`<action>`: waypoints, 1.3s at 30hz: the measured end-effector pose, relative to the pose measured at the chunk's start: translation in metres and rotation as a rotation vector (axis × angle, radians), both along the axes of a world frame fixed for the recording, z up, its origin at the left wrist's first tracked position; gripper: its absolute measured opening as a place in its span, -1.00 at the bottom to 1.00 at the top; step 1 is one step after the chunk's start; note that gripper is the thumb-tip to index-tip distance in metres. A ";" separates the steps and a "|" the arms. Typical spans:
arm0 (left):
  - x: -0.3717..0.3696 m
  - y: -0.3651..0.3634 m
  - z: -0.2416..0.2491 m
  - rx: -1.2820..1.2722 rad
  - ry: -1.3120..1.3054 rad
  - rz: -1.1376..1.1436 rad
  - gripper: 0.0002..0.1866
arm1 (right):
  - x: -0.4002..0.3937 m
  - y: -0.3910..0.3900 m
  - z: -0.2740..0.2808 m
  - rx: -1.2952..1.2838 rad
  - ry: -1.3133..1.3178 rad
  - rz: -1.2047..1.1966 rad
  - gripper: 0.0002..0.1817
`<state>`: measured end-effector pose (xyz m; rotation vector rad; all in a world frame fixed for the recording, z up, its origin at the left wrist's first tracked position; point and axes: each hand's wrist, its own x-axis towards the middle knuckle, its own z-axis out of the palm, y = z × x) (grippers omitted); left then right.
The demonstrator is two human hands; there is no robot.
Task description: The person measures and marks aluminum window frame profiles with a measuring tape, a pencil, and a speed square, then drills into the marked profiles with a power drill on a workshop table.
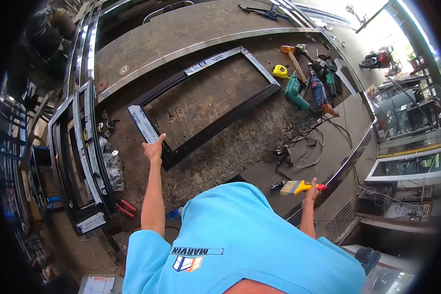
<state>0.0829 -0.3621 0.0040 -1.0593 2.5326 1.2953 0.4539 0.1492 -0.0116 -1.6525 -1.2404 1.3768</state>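
A black rectangular window frame (220, 117), partly covered in printed protective film, lies at a slant on the worn wooden workbench (259, 142). My left hand (154, 148) grips its near left side, with fingers on either side of the filmed bar. Off to the right, apart from the frame, my right hand (312, 192) is closed around a paintbrush (299, 186) with a yellow and red handle. Its pale bristles point left, toward a small dark crumpled item (278, 185) on the bench.
A yellow tape measure (280, 71), a hammer (295, 60), a green power tool (295, 92) and a blue drill (319, 93) lie right of the frame. Cables (304, 149) curl below them. At left stand more frames (78, 152), a plastic bag (113, 170) and red-handled pliers (126, 208).
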 end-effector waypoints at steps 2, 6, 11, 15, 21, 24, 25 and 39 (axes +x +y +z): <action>0.004 0.001 0.003 0.006 0.025 0.009 0.13 | -0.013 -0.022 -0.001 0.005 -0.010 0.160 -0.57; 0.019 -0.016 0.008 0.103 0.083 0.008 -0.02 | -0.020 -0.046 0.008 -0.043 -0.068 0.265 -0.58; 0.054 -0.047 -0.001 0.130 0.148 0.025 -0.12 | 0.001 -0.052 -0.004 -0.040 -0.100 0.259 -0.57; 0.076 -0.080 -0.008 0.171 0.149 0.001 -0.16 | 0.015 -0.046 -0.018 -0.145 -0.045 0.188 -0.55; 0.107 -0.098 0.003 0.246 0.179 -0.059 -0.19 | -0.013 -0.030 -0.004 -0.199 -0.330 0.395 -0.56; 0.108 -0.100 -0.007 0.027 0.080 -0.074 -0.21 | -0.051 -0.004 0.004 -0.170 -0.366 0.601 -0.56; 0.107 -0.098 -0.009 0.037 0.033 -0.057 -0.19 | -0.072 0.009 0.018 -0.094 -0.396 0.671 -0.58; 0.092 0.181 0.002 -0.285 0.444 -0.696 -0.41 | -0.253 0.087 0.140 -0.225 0.429 1.131 -0.48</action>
